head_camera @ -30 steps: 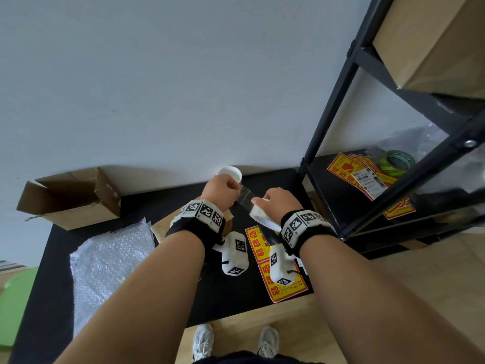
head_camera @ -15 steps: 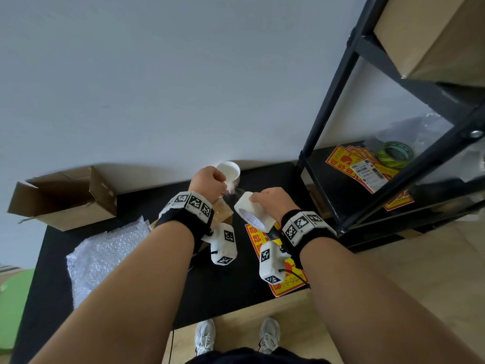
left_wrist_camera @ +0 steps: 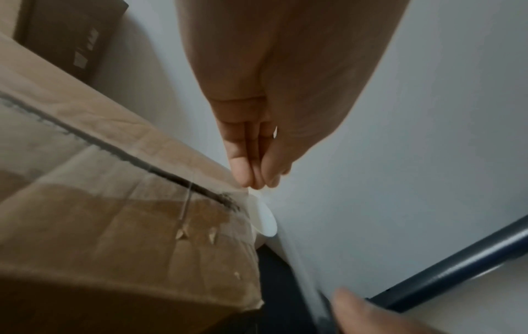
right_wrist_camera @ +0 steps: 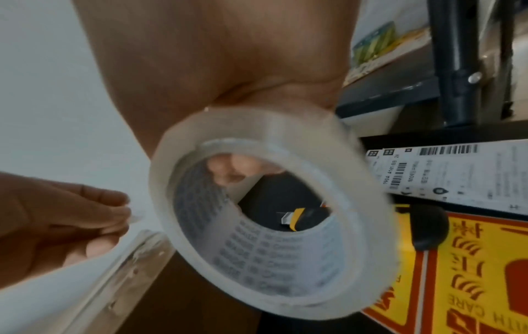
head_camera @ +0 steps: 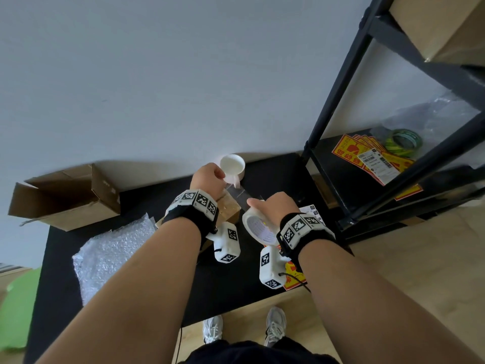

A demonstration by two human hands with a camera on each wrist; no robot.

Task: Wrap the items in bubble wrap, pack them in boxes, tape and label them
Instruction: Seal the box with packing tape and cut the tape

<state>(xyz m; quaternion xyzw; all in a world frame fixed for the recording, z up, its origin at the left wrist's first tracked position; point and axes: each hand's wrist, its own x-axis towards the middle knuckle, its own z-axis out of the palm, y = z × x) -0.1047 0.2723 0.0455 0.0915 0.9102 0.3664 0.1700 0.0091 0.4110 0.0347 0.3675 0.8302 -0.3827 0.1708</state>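
Note:
My right hand (head_camera: 273, 206) grips a roll of clear tape (head_camera: 258, 227), seen large in the right wrist view (right_wrist_camera: 271, 217). My left hand (head_camera: 210, 177) pinches the free end of the tape strip (head_camera: 240, 194), which stretches between the hands. The pinching fingertips (left_wrist_camera: 251, 178) show in the left wrist view. Below the strip sits a closed cardboard box (head_camera: 227, 206), its top seam (left_wrist_camera: 120, 151) partly covered by clear tape. A white cup (head_camera: 232, 166) stands just behind the left hand, near the wall.
An open empty box (head_camera: 65, 198) lies at the table's far left, bubble wrap (head_camera: 110, 253) beside it. Red-yellow fragile stickers (head_camera: 294, 274), a shipping label (right_wrist_camera: 457, 174) and a yellow utility knife (right_wrist_camera: 294, 217) lie on the black table. A black shelf rack (head_camera: 349, 74) holds stickers and green tape (head_camera: 402, 141).
The hands have drawn apart, with the strip of tape now longer between them. The roll has dropped lower, toward me, while the left hand stays up by the cup.

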